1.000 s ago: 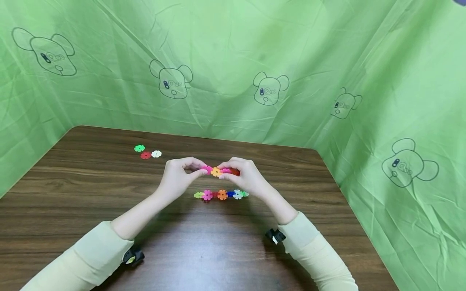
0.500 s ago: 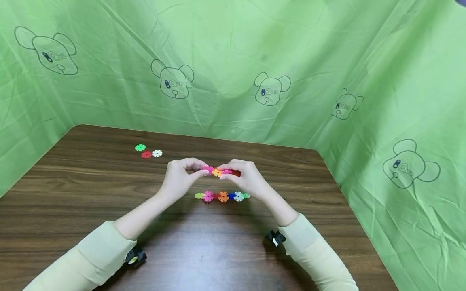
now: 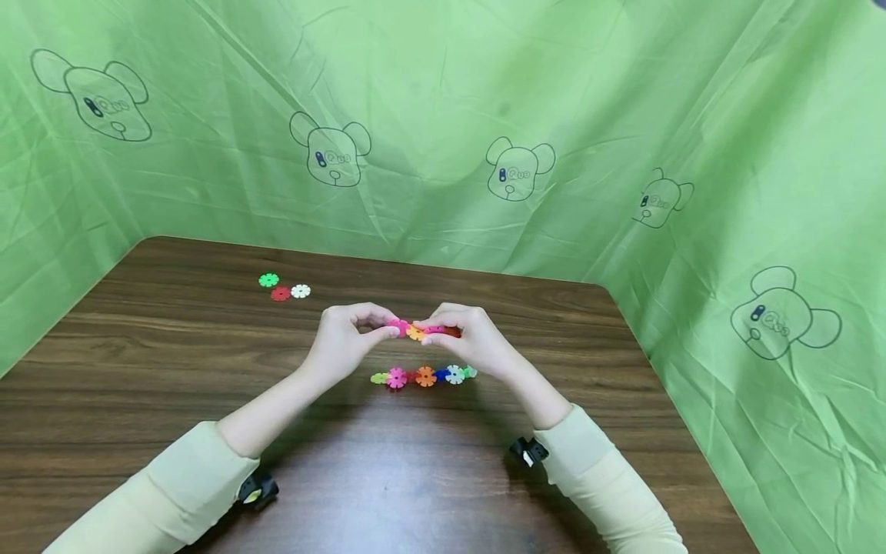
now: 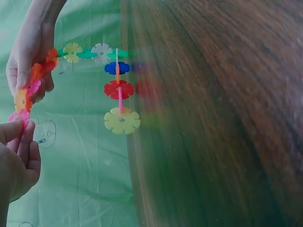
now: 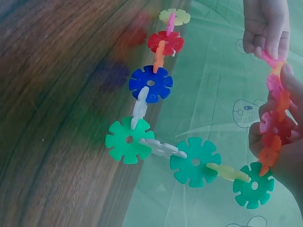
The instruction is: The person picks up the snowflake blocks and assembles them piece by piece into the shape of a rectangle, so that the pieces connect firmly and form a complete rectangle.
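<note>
My left hand [image 3: 342,338] pinches a pink notched plastic disc [image 3: 399,327] between thumb and fingers, above the table. Against it sits a yellow-orange disc [image 3: 416,332], edge to edge; whether their slots are fully pushed together I cannot tell. My right hand [image 3: 471,335] pinches that yellow-orange disc, and more pink, red and orange discs run under its palm, partly hidden. From there the linked chain carries on through a teal disc [image 5: 195,162] and a green disc [image 5: 129,140] to a blue disc [image 5: 150,83] and a pale yellow end disc [image 4: 122,120].
Three loose discs, green [image 3: 268,280], red [image 3: 280,294] and white [image 3: 301,291], lie at the back left of the brown wooden table [image 3: 415,462]. A green curtain [image 3: 429,115] with bear-face drawings stands behind and at both sides.
The yellow-orange disc between the hands has tilted a little. Both hands keep their grip and hardly move; the head view has shifted slightly.
</note>
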`<state>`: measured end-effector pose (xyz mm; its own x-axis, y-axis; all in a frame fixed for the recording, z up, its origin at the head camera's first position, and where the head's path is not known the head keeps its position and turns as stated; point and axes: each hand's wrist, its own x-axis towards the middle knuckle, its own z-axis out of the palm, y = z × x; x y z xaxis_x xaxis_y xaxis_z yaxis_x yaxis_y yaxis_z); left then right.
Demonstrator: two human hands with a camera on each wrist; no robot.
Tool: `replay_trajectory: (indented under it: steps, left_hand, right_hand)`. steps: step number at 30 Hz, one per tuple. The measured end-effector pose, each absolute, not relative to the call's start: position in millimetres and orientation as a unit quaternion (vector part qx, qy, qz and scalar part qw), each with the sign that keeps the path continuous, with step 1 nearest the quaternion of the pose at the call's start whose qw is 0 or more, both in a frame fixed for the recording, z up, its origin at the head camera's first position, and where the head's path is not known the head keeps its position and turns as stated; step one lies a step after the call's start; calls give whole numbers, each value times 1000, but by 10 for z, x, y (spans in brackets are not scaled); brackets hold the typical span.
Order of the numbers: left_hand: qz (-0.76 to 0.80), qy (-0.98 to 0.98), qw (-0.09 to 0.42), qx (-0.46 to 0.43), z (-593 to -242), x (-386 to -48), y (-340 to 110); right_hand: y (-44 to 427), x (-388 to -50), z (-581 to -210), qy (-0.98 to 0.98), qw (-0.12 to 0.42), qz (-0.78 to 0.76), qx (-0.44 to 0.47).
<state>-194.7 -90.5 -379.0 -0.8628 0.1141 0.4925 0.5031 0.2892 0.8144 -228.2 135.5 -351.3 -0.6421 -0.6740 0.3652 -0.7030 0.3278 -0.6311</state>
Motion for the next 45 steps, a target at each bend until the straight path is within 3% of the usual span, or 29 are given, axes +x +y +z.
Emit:
replay_trajectory:
  steps: [34,45]
  left_hand:
    - [-538,-806,163,-187,-3842,-2041,-880]
    - [-497,-834,147,-190,-3772,-2151,-1180]
  right_hand:
    - [1337,-2335,-3501,-830,36,337,444]
    - [1355,-2315,-3456,-855,50,322,404]
